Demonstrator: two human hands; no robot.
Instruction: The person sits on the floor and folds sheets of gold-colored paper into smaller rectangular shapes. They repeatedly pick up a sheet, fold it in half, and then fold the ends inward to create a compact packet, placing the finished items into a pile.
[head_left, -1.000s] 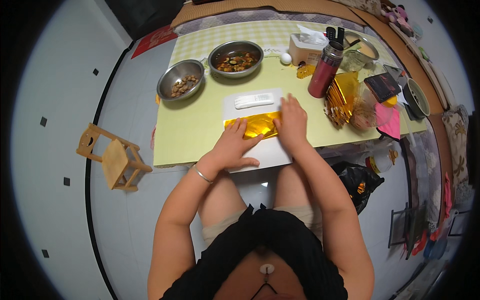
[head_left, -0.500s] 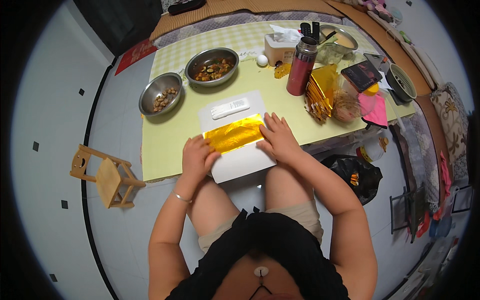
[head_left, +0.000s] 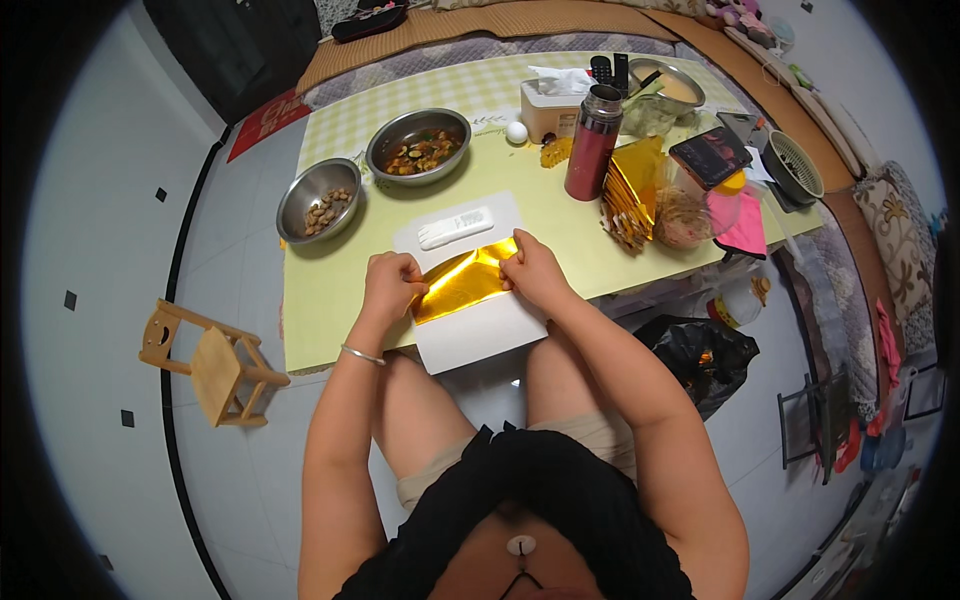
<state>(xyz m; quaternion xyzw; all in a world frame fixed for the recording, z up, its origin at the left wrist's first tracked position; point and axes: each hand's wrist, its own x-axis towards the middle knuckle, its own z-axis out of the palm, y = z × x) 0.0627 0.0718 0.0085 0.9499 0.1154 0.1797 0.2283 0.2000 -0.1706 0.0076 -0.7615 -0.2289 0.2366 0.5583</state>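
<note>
A shiny gold foil sheet (head_left: 465, 286) lies over a white board (head_left: 482, 338) at the table's near edge. At its left end my left hand (head_left: 392, 288) pinches the foil between thumb and fingers. My right hand (head_left: 533, 270) grips the foil's right end, fingers curled. Between the hands the sheet is creased and slightly bowed. Just beyond it, on the board's far part, rests a white oblong packet (head_left: 456, 228). The board's near end sticks out past the table edge above my legs.
Steel bowls with food (head_left: 418, 148) and nuts (head_left: 320, 200) stand at the left. To the right are a red flask (head_left: 594, 145), a stack of folded gold foil (head_left: 634, 185), a round clear container (head_left: 684, 222) and a phone (head_left: 710, 157). A wooden chair (head_left: 217, 365) stands left of the table.
My fingers, flat on the foil's ends before, now curl and pinch them. The foil has gone from lying smooth to creased and partly lifted. The view has shifted slightly.
</note>
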